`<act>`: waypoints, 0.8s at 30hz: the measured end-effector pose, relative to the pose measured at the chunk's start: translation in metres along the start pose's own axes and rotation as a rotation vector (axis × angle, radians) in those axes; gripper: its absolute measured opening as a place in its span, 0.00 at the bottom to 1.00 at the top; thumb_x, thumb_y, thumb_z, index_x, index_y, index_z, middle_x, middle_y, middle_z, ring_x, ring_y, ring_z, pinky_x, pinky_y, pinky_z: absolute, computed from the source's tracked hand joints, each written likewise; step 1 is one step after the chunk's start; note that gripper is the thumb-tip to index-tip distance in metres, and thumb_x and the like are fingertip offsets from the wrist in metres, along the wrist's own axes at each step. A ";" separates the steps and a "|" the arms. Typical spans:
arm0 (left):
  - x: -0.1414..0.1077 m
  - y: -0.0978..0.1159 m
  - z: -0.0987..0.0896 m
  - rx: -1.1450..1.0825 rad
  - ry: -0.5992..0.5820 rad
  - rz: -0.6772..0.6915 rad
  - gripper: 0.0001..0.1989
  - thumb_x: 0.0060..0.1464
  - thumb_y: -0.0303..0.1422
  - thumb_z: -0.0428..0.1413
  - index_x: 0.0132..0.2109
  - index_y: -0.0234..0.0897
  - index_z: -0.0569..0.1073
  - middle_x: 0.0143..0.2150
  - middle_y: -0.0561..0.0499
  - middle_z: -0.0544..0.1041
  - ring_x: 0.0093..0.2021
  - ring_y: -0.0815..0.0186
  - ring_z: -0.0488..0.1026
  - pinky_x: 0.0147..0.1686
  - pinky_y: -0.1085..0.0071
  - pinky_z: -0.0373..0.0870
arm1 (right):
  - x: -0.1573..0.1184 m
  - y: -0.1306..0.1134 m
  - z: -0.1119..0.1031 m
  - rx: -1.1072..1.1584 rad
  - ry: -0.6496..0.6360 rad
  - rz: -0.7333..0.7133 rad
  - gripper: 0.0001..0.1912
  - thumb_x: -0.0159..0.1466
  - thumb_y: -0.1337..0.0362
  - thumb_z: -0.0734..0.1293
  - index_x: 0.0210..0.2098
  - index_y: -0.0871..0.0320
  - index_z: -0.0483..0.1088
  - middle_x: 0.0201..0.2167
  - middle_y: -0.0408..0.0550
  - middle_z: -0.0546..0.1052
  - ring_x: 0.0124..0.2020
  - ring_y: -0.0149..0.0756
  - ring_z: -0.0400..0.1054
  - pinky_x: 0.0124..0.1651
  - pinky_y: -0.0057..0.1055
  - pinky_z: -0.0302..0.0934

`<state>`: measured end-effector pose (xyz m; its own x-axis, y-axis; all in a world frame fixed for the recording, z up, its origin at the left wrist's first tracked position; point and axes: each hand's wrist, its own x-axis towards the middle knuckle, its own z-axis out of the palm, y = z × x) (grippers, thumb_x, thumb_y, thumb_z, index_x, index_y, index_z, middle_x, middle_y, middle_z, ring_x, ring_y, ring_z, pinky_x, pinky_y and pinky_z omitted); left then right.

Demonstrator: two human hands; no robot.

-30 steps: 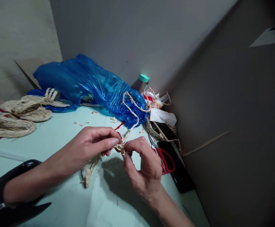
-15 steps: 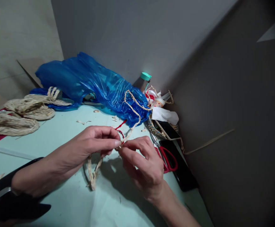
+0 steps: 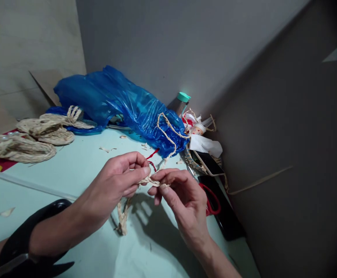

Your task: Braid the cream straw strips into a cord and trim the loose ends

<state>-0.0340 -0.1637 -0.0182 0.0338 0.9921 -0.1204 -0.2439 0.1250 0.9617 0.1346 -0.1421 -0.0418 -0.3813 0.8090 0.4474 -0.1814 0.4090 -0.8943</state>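
Observation:
My left hand (image 3: 122, 179) pinches a pale braided fibre cord (image 3: 154, 182) between thumb and fingertips. On the right, my right hand (image 3: 186, 197) grips the same cord, its thumb and fingers pressed on it just beside the left fingertips. A folded length of the cord (image 3: 122, 222) hangs below my left hand. Behind the fingers, a red cord (image 3: 152, 166) shows, partly hidden. A thin twisted strand (image 3: 168, 137) runs up from the hands over a blue plastic bag (image 3: 122, 100).
Woven fibre slippers (image 3: 20, 148) lie at the left. Red-handled scissors (image 3: 213, 199) and a black phone (image 3: 226, 220) are right of my right hand. A bottle with a green lid (image 3: 182, 97) and a basket (image 3: 194, 162) stand by the grey partition. Fibre scraps dot the pale green table (image 3: 93, 154).
My right hand has turned, its thumb now showing on top of the cord, and more braid is visible between the hands. The whole view has shifted slightly, with things appearing further right.

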 end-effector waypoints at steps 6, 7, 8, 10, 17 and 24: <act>-0.004 -0.007 0.004 0.216 0.067 0.179 0.06 0.58 0.36 0.58 0.34 0.39 0.72 0.26 0.59 0.67 0.23 0.74 0.62 0.22 0.77 0.58 | 0.003 0.001 0.006 0.273 0.066 0.148 0.07 0.64 0.64 0.71 0.35 0.56 0.67 0.35 0.44 0.75 0.32 0.30 0.73 0.35 0.28 0.71; -0.005 -0.007 0.005 0.255 0.078 0.223 0.05 0.58 0.34 0.58 0.34 0.39 0.72 0.26 0.59 0.68 0.24 0.74 0.64 0.23 0.78 0.61 | 0.003 0.001 0.006 0.275 0.068 0.164 0.09 0.62 0.64 0.72 0.35 0.56 0.67 0.34 0.44 0.74 0.32 0.29 0.72 0.35 0.27 0.70; -0.006 -0.008 0.007 0.282 0.085 0.255 0.05 0.58 0.33 0.58 0.34 0.40 0.72 0.27 0.59 0.69 0.25 0.74 0.66 0.25 0.78 0.63 | 0.003 0.000 0.005 0.257 0.077 0.187 0.10 0.61 0.64 0.74 0.36 0.56 0.67 0.34 0.43 0.74 0.32 0.29 0.70 0.35 0.26 0.69; -0.006 -0.010 0.009 0.287 0.078 0.281 0.03 0.58 0.33 0.58 0.35 0.40 0.73 0.29 0.58 0.71 0.28 0.73 0.70 0.28 0.78 0.66 | 0.003 -0.001 0.004 0.195 0.092 0.257 0.13 0.59 0.63 0.75 0.37 0.56 0.68 0.33 0.41 0.73 0.32 0.28 0.68 0.35 0.25 0.66; 0.000 -0.016 0.009 0.179 0.055 0.207 0.06 0.57 0.38 0.60 0.39 0.41 0.74 0.27 0.59 0.71 0.23 0.73 0.64 0.23 0.79 0.61 | 0.004 -0.002 -0.002 0.071 0.058 0.420 0.12 0.61 0.56 0.73 0.35 0.58 0.72 0.29 0.40 0.70 0.27 0.26 0.58 0.31 0.26 0.54; 0.009 -0.014 0.001 0.290 -0.053 0.113 0.10 0.54 0.41 0.60 0.35 0.38 0.77 0.20 0.59 0.65 0.22 0.71 0.59 0.22 0.78 0.55 | 0.007 0.004 -0.003 -0.024 0.118 0.282 0.05 0.61 0.63 0.69 0.32 0.57 0.69 0.26 0.39 0.70 0.28 0.29 0.63 0.33 0.27 0.56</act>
<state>-0.0298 -0.1570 -0.0324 0.0743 0.9972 -0.0028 0.0369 0.0000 0.9993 0.1343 -0.1335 -0.0419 -0.3057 0.9347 0.1812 -0.0611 0.1706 -0.9834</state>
